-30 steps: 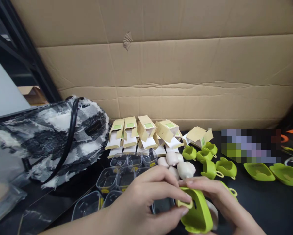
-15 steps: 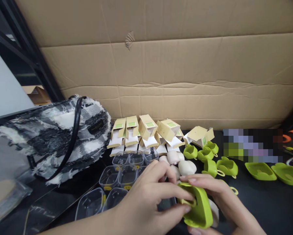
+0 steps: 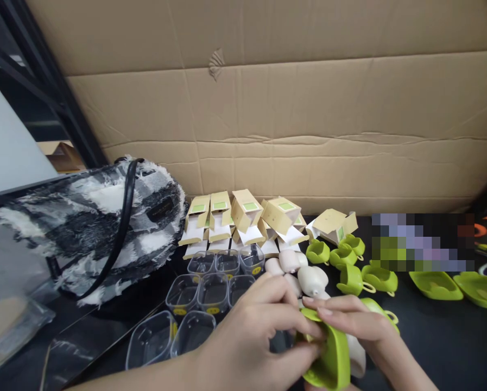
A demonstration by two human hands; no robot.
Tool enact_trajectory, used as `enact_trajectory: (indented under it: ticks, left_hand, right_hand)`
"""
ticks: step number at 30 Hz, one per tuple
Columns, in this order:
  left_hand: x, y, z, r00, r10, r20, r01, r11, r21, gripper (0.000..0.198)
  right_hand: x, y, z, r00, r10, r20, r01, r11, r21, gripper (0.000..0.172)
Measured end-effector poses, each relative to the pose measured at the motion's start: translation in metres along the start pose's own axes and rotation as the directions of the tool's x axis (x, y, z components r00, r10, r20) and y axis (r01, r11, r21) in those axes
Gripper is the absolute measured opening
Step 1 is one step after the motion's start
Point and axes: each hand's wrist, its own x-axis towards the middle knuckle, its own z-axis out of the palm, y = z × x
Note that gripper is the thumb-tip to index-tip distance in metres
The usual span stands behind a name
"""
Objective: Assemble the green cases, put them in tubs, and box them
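Note:
Close in front of me, both hands are on a green leaf-edged cap (image 3: 337, 355), tilted on its side. My left hand (image 3: 255, 331) reaches in from the left with thumb and fingers closed inside the cap, where its small loop is now mostly covered. From the right, my right hand (image 3: 365, 331) wraps the cap's upper edge, with part of the hand hidden behind it. A white rounded piece (image 3: 356, 355) shows just behind the cap, under my right hand. Beyond my fingers lie several white rounded pieces (image 3: 311, 279).
Several clear plastic cups (image 3: 182, 293) stand left of my hands, with opened cardboard boxes (image 3: 247, 209) behind them. More green caps (image 3: 351, 279) and shallow green pieces (image 3: 435, 286) lie to the right. A shaggy black-and-white bag (image 3: 105, 228) sits at left; a cardboard wall (image 3: 267, 108) closes the back.
My left fingers have pushed deeper into the cap, covering its loop. The cap has tipped and dropped slightly, and my right fingers have shifted over its top edge.

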Motion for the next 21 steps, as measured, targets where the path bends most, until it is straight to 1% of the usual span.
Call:
enact_trajectory:
  ticks: [3,6,8,9,11,13,15,18,21]
  left_hand:
    - [0.000,0.000,0.002,1.000,-0.004,0.011,0.004,1.000,-0.014,0.012]
    - [0.002,0.003,-0.004,0.999,0.038,0.019,-0.037,0.997,-0.061,0.005]
    - [0.003,0.004,-0.010,0.996,0.087,0.016,-0.085,0.991,-0.099,0.017]
    - [0.003,0.004,-0.013,0.994,0.112,0.018,-0.110,0.991,-0.081,0.021]
    - [0.002,0.001,-0.018,0.980,0.200,0.025,-0.201,0.979,0.043,0.024]
    - [-0.001,-0.005,-0.018,0.954,0.297,0.042,-0.299,0.934,0.195,0.029]
    - [-0.004,-0.012,-0.015,0.930,0.360,0.069,-0.365,0.892,0.265,0.035]
    - [-0.007,-0.018,-0.011,0.927,0.361,0.103,-0.376,0.883,0.282,0.041]
    - [-0.008,-0.017,-0.009,0.936,0.338,0.098,-0.352,0.893,0.280,0.040]
  right_hand:
    - [-0.002,0.001,0.000,1.000,-0.004,0.003,0.004,1.000,0.003,0.076]
    - [-0.002,-0.001,-0.002,0.998,0.026,-0.057,-0.028,0.999,-0.025,0.068]
    - [-0.002,-0.001,-0.004,0.991,0.058,-0.119,-0.061,0.998,-0.020,0.063]
    - [-0.002,-0.001,-0.005,0.986,0.077,-0.146,-0.079,0.997,-0.011,0.062]
    - [-0.001,-0.001,-0.006,0.977,0.106,-0.186,-0.107,0.994,0.006,0.059]
    - [-0.001,0.000,-0.006,0.974,0.121,-0.191,-0.120,0.993,0.017,0.059]
    - [-0.001,0.001,-0.006,0.974,0.127,-0.186,-0.124,0.992,0.029,0.062]
    - [-0.001,0.000,-0.006,0.973,0.117,-0.198,-0.110,0.993,0.042,0.065]
    - [-0.001,-0.003,-0.007,0.970,0.093,-0.226,-0.090,0.996,0.025,0.063]
